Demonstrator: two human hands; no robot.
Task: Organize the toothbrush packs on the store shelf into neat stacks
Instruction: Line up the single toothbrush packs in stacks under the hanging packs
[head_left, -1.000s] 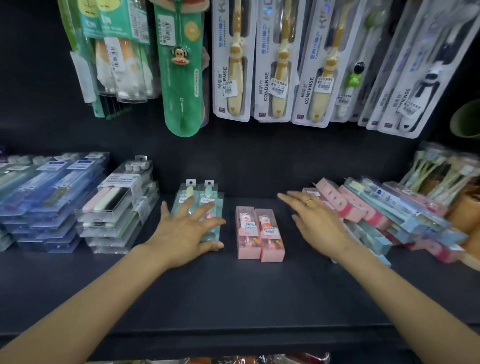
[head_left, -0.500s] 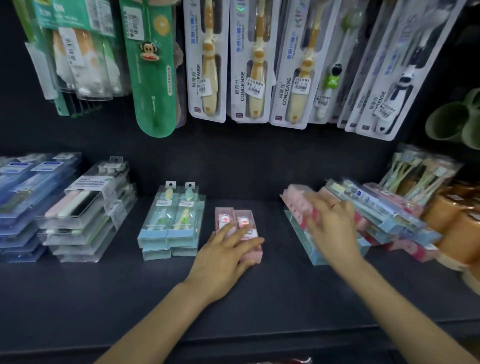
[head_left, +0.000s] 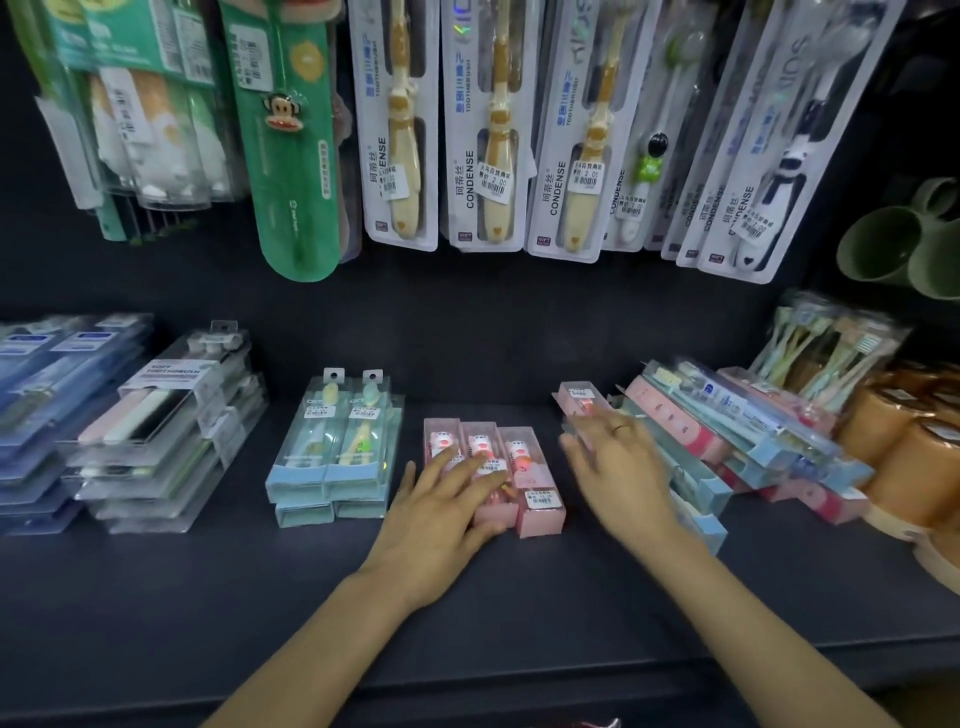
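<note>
Pink cartons are sitting side by side at the centre of the frame: three pink packs (head_left: 493, 470) forming a flat row on the dark shelf (head_left: 156, 597), long edges touching, presumably so further packs can be laid on top as an even stack. The left hand (head_left: 441, 512) is lying flat across the two left-hand cartons with fingers spread and straight, apparently pressing them down and squaring them against the third; it is gripping nothing. The right hand (head_left: 618, 467), just right of the row, is blurred with motion, its fingers extended and apart, a ring showing on one; it is reaching toward a loose pink pack (head_left: 579, 397) at the edge of the jumbled pile (head_left: 737, 441) in the right of the frame, but I cannot tell whether it is touching it. That pile is lying askew, pink and pale-blue cartons crossing one another, so it looks like the part still to be sorted.

Left of centre, the pale-blue packs (head_left: 332, 457) are already lying in a paired, two-deep stack, and the clear packs (head_left: 161, 431) further left are stacked too, the top one reading "SOFT TOOTHBRUSH". Across the top of the frame, the hanging blister cards (head_left: 485, 130) are reading "CONDENSE" and "TOOTHBRUSH", with price stickers showing "2.00". The sticker on the right-hand pink carton is too small to read.
</note>
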